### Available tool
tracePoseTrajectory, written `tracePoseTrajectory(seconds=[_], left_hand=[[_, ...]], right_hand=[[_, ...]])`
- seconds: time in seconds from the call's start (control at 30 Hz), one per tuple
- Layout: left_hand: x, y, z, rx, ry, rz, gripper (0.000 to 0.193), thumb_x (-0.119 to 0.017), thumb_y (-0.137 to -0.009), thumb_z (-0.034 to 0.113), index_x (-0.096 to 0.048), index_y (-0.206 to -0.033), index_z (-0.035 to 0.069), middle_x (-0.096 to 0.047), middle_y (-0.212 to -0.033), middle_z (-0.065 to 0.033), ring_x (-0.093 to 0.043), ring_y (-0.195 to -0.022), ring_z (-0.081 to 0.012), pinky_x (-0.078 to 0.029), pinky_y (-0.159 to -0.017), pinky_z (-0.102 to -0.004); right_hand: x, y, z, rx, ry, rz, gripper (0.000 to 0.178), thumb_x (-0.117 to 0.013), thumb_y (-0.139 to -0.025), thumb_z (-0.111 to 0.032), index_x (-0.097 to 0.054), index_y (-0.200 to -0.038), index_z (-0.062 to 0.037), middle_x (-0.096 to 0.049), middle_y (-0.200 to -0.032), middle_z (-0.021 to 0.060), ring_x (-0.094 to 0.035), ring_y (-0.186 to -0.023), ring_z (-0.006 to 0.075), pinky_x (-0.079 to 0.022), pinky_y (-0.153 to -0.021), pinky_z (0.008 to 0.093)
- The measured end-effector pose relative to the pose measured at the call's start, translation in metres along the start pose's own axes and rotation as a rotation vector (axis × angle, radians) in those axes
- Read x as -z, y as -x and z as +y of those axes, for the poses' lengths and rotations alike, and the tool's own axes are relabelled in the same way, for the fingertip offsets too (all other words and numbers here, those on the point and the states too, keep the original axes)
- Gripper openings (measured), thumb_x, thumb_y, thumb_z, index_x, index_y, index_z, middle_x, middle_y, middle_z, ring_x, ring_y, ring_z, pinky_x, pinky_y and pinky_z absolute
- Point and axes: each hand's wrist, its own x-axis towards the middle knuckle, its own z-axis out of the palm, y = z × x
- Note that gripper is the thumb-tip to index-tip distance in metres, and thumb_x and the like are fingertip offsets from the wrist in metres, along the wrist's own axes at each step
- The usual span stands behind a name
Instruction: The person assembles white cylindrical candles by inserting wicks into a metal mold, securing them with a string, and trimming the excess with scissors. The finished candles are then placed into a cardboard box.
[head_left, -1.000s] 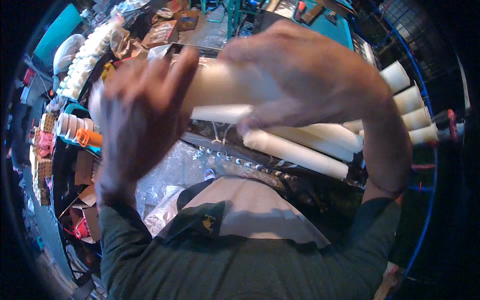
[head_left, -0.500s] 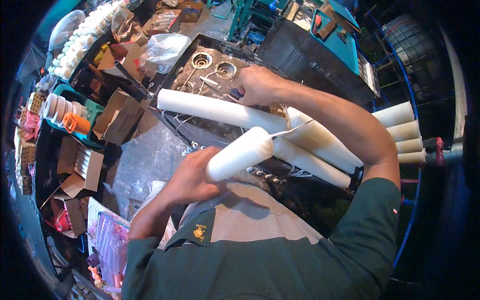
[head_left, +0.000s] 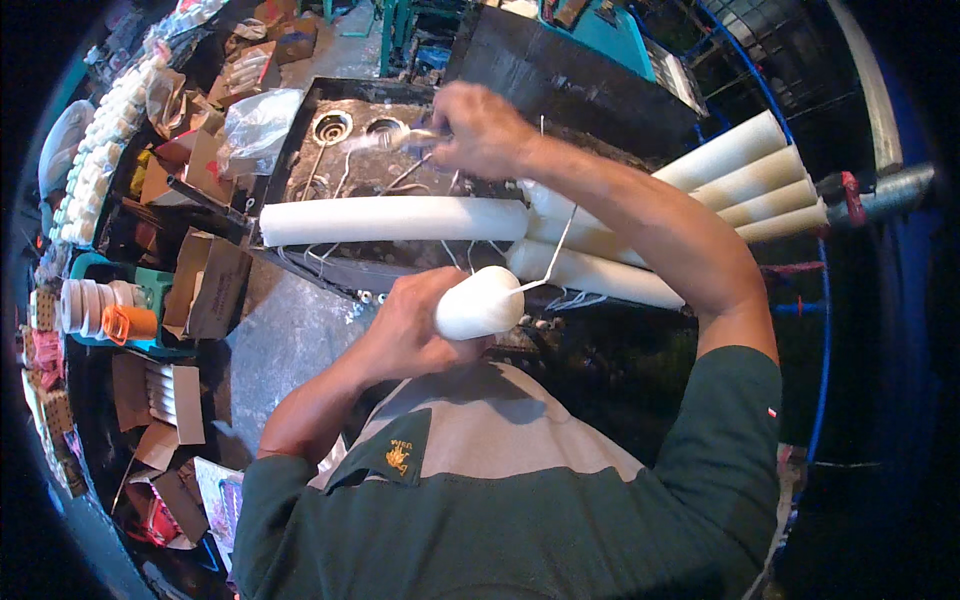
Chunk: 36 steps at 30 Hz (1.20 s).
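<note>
Right hand (head_left: 485, 130) is the tricky one: it's closed round some tool (head_left: 390, 138), but the far end is just a pale smear over the grimy tray (head_left: 345, 90) and the fist covers the grip, so I can't tell what kind it is. Right forearm (head_left: 650, 200) cuts across the loose candles (head_left: 600, 278) on the tray's right side, and it covers the near ends of the stack (head_left: 735, 170) too. Far right is mostly too dark to read.

Left hand (head_left: 415, 320) is wrapped round the candle (head_left: 478, 303), which is held up in front of the shirt (head_left: 500, 520), near side of the tray. It's fat, white and smooth with a rounded end tipped toward the camera, so the length is squashed and the lower part is out of sight behind the fingers. A pale wick (head_left: 535, 284) comes out of that end, runs right, then kinks upward past the loose candles
</note>
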Motion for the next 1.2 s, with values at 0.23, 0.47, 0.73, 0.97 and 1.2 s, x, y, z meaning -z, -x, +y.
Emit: tracePoseTrajectory(seconds=[0.23, 0.47, 0.73, 0.97, 1.2], left_hand=[[-0.023, -0.01, -0.003, -0.054, 0.153, 0.198, 0.042, -0.089, -0.067, 0.018, -0.067, -0.101, 0.004, -0.068, -0.082, -0.0072, -0.069, -0.073, -0.0224, -0.054, -0.07, -0.0335], [-0.02, -0.029, 0.005, -0.104, 0.205, 0.154, 0.036, -0.084, -0.069, 0.018, -0.068, -0.097, 0.002, -0.067, -0.114, -0.0171, -0.072, -0.092, -0.0247, -0.055, -0.083, -0.0374], [-0.024, -0.058, 0.007, -0.31, 0.33, -0.28, 0.068, -0.075, -0.063, 0.039, -0.069, -0.118, 0.0, -0.039, -0.159, -0.0316, -0.049, -0.142, -0.0454, -0.044, -0.112, -0.047], [-0.04, -0.071, 0.014, -0.454, 0.295, -0.402, 0.073, -0.072, -0.066, 0.04, -0.066, -0.124, -0.003, -0.061, -0.13, -0.026, -0.06, -0.123, -0.044, -0.048, -0.106, -0.05], [-0.043, -0.058, 0.005, -0.392, 0.26, -0.336, 0.074, -0.076, -0.075, 0.057, -0.067, -0.117, -0.003, -0.063, -0.118, -0.0222, -0.067, -0.106, -0.0395, -0.055, -0.089, -0.0499]], right_hand=[[0.143, 0.103, -0.045, -0.393, -0.879, 0.051, 0.049, -0.087, -0.081, -0.047, -0.064, -0.091, -0.0053, -0.06, -0.085, 0.0014, -0.055, -0.077, 0.0113, -0.046, -0.07, 0.0294], [0.09, 0.283, -0.092, -0.768, -1.578, -0.375, 0.094, -0.089, -0.051, -0.08, -0.064, -0.102, -0.005, -0.06, -0.11, 0.0034, -0.059, -0.095, 0.0117, -0.051, -0.084, 0.0283], [0.072, 0.273, -0.11, -0.743, -1.792, -0.366, 0.092, -0.095, -0.049, -0.074, -0.059, -0.101, -0.0071, -0.059, -0.1, -0.0006, -0.055, -0.088, 0.0111, -0.046, -0.075, 0.0264], [0.066, 0.288, -0.099, -0.713, -1.744, -0.362, 0.078, -0.097, -0.057, -0.064, -0.065, -0.096, -0.0054, -0.062, -0.093, -0.0033, -0.054, -0.085, 0.0075, -0.043, -0.073, 0.0258], [0.111, 0.28, -0.074, -0.434, -1.594, -0.083, 0.063, -0.085, -0.07, -0.064, -0.065, -0.081, -0.0054, -0.062, -0.079, 0.0004, -0.054, -0.068, 0.0089, -0.043, -0.06, 0.0266]])
